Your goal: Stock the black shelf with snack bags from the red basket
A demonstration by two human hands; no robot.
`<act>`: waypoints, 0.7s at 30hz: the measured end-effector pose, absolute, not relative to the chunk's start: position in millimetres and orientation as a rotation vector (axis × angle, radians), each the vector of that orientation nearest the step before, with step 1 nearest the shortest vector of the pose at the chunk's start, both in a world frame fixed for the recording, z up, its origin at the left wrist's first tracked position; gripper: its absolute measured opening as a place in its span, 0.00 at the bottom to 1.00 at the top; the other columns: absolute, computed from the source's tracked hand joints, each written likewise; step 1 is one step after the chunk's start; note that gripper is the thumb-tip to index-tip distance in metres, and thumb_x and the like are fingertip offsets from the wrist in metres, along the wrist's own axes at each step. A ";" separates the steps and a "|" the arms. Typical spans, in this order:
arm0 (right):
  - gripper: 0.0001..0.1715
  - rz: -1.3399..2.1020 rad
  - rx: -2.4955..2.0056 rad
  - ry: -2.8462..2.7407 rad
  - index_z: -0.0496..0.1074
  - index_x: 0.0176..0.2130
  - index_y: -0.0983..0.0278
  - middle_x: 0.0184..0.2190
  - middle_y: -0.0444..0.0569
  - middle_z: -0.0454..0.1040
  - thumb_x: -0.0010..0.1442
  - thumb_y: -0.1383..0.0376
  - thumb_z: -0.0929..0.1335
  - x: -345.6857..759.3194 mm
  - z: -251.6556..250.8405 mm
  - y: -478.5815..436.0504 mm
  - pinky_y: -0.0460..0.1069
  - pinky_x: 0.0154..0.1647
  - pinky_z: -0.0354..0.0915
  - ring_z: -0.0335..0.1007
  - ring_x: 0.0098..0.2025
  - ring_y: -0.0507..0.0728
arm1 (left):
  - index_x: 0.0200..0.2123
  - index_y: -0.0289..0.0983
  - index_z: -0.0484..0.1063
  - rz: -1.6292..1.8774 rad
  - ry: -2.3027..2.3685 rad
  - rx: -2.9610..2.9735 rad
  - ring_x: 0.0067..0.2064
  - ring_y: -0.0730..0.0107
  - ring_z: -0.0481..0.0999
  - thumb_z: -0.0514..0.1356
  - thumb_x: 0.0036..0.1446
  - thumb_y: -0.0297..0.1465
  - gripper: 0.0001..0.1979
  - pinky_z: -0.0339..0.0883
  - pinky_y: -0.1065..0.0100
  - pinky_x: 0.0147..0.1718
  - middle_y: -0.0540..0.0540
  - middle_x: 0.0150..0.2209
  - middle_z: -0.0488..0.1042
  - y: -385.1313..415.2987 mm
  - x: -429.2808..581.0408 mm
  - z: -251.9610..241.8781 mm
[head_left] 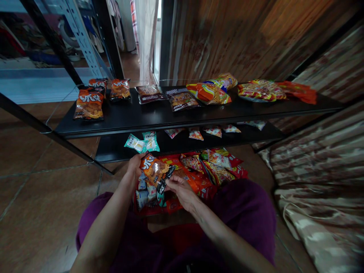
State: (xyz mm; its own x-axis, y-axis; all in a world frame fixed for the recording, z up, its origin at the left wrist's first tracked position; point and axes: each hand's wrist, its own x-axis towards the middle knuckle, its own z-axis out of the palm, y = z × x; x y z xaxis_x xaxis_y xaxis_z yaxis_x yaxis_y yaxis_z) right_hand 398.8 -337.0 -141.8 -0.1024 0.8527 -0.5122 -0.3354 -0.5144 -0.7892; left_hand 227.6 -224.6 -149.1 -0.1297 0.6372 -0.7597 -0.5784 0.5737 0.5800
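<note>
Presently, I have both hands on one orange-and-black snack bag [156, 170], which I hold in front of and below the upper shelf [136, 118], left of that shelf's middle. My left hand [137, 163] is closed on the bag's left edge; most of its fingers are hidden from me behind the wrapper. My right hand [180, 189] pinches the black end at the bag's lower right. The bag is tilted, printed front turned up toward my camera.

At the left end of the upper shelf I count three more bags of the same colouring: a front bag [88, 108], a back bag [98, 83] partly covered by it, and a side bag [120, 90] just to their right. Farther right along the upper shelf lie two brown packets [182, 100], then some yellow-and-red bags [209, 93], and at its right end a red-and-yellow bag [258, 91] touching an orange one [298, 92].

Beneath the upper shelf I see the lower shelf [110, 148], with two green-and-white packets [136, 143] touching each other and a row of small pointed packets [196, 133]. In front of the upper shelf and lower down, under my hands, sits a heap of mixed packets [199, 184], mostly red.
</note>
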 end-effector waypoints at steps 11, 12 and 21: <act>0.21 1.389 -1.486 -0.926 0.64 0.18 0.62 0.16 0.39 0.64 0.40 0.52 0.74 412.9 -156.0 -345.8 0.47 0.28 0.57 0.58 0.22 0.50 | 0.22 0.33 0.69 1.030 1.278 0.139 0.18 0.71 0.69 0.61 0.43 0.22 0.02 0.65 0.70 0.20 0.49 0.18 0.71 -221.2 215.5 -140.7; 0.20 1.322 -1.513 -0.950 0.64 0.19 0.61 0.17 0.39 0.63 0.41 0.52 0.74 413.6 -157.0 -344.4 0.47 0.28 0.57 0.58 0.22 0.50 | 0.23 0.33 0.69 1.054 1.269 0.154 0.19 0.72 0.70 0.60 0.44 0.22 0.02 0.65 0.71 0.21 0.49 0.19 0.71 -222.0 216.7 -140.8; 0.05 0.613 -1.446 -1.387 0.68 0.28 0.60 0.49 0.52 0.73 0.55 0.65 0.65 426.3 -146.6 -330.7 0.54 0.49 0.63 0.69 0.49 0.58 | 0.40 0.37 0.70 1.044 1.204 0.248 0.31 0.68 0.74 0.63 0.52 0.41 0.16 0.70 0.66 0.30 0.44 0.34 0.74 -247.2 243.7 -152.5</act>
